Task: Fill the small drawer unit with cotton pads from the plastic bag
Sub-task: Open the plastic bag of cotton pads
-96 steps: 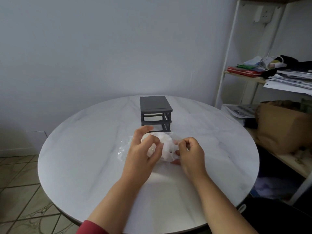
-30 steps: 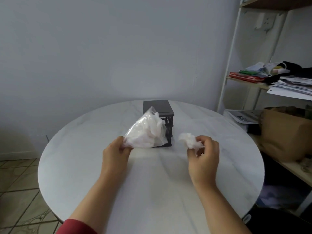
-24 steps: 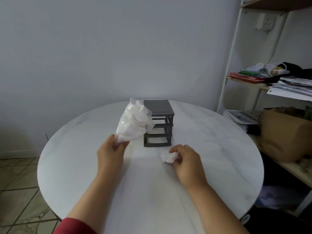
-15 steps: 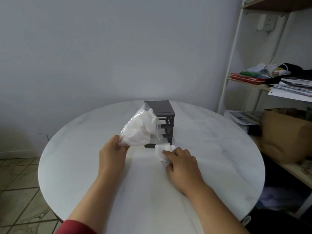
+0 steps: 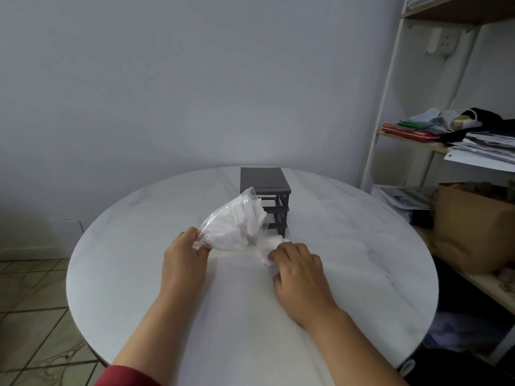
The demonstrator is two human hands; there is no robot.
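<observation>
A small dark grey drawer unit (image 5: 266,182) stands at the middle of the round white marble table (image 5: 362,274). My left hand (image 5: 185,259) pinches the corner of a clear plastic bag (image 5: 235,227) full of white cotton pads and holds it up in front of the unit's left side. My right hand (image 5: 299,270) lies on the table and grips a few loose cotton pads (image 5: 269,247) just in front of the unit's lowest level. The bag hides part of the unit's front.
A white metal shelf (image 5: 384,101) stands to the right with papers, folded cloths and a brown paper bag (image 5: 473,227). Tiled floor (image 5: 30,296) lies at the left below the table edge. A pale wall is close behind the table.
My right hand pulled pads out of the bag, came down to the table and carried them toward the unit's base. My left hand lifted the bag and keeps it beside the unit.
</observation>
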